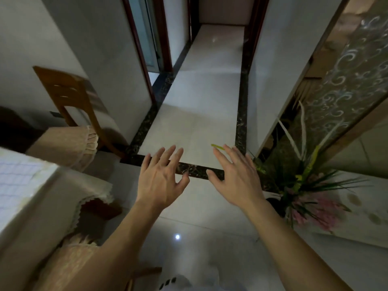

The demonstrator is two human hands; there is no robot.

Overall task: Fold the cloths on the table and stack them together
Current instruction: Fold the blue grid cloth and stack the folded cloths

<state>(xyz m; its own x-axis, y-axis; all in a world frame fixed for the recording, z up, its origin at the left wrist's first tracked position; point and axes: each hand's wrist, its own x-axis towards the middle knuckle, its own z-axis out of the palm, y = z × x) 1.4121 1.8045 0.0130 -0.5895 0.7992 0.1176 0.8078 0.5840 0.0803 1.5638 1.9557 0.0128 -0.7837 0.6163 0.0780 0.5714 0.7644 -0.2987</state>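
We find the table (31, 198) at the far left edge, its lace-trimmed cloth (92, 192) draped over the corner — well apart from both hands. Our left hand (161, 181) and right hand (237, 177) hover over the pale tiled floor (195, 114), fingers spread and holding nothing — a wooden chair (71, 97) at left, a potted plant (304, 185) at right.

White glossy floor (197, 114) tiles edged by a dark speckled marble border (201, 170). Brown wooden chair (69, 97) with pale pink lacy cushion cover (69, 143). White counter (31, 198) cloth with faint blue grid. Green leaves and pink flowers on plant (304, 194). Silver swirls on glass panel (344, 80).
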